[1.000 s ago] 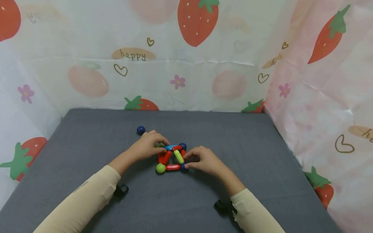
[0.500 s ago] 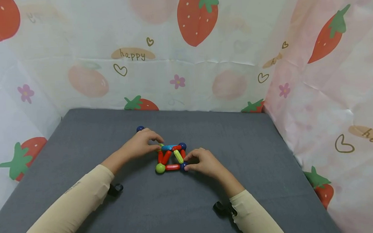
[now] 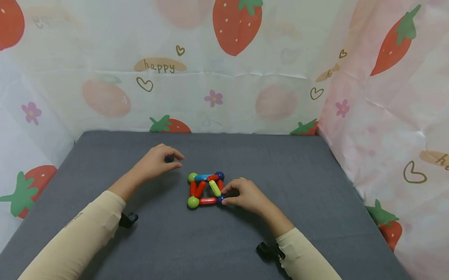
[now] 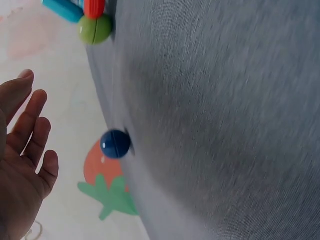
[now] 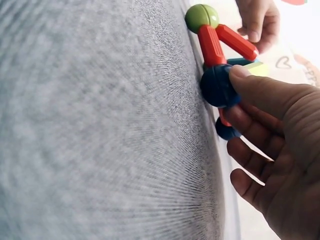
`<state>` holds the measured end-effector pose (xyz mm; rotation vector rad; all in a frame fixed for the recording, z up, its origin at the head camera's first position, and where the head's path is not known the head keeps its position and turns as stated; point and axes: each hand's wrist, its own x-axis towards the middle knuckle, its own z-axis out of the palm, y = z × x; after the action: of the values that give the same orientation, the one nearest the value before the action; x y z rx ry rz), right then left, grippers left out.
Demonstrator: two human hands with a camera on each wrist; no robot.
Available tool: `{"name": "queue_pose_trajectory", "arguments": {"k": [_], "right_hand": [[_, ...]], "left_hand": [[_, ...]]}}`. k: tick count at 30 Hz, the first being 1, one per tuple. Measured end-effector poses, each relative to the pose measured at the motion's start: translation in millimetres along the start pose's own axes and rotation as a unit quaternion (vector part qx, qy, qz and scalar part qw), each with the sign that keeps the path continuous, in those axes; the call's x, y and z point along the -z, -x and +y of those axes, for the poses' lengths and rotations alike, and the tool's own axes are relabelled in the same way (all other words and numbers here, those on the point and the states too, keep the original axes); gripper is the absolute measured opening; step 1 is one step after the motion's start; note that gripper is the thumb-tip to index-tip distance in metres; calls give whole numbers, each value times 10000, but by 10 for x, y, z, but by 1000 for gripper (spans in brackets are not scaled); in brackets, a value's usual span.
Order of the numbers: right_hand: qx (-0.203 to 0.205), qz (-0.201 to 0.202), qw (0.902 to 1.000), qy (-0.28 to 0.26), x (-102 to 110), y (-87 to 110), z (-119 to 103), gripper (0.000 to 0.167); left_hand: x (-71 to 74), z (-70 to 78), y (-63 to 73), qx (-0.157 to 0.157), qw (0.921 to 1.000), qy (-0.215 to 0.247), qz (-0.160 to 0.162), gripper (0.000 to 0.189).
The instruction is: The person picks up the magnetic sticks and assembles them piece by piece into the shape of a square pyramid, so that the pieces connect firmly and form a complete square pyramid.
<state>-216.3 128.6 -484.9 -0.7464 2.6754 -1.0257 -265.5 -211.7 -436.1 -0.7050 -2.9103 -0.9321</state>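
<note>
A frame of magnetic rods and balls sits mid-table in the head view, with a green ball at its near left corner and another green ball behind it. A red rod forms the near side; a yellow-green rod leans inward. My right hand pinches the near right blue ball between thumb and fingers. My left hand, fingers loosely bent and holding nothing, hovers by a loose blue ball, which it partly hides in the head view.
Grey cloth covers the table. Behind it and on both sides hangs a white curtain printed with strawberries. A black wrist strap piece shows under the right forearm, another under the left.
My left hand has let go of the frame's far left corner and moved back and left to the loose blue ball. The right hand stays at its corner.
</note>
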Motion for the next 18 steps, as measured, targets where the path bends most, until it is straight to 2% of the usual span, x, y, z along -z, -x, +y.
{"name": "queue_pose_trajectory", "arguments": {"k": [7,13,18], "right_hand": [[-42,-4,10000,-15,0,-3,4,22],[-47,8,10000,-57,5,-2,2,22],[-72,-27,9999,-94,13,-2,3,22]], "left_hand": [[108,-143,-77,423,9990,34,111,29],[102,-377,-167,717,9972,23,226,38],[84,-525,-201,955,9947,336,166,43]]}}
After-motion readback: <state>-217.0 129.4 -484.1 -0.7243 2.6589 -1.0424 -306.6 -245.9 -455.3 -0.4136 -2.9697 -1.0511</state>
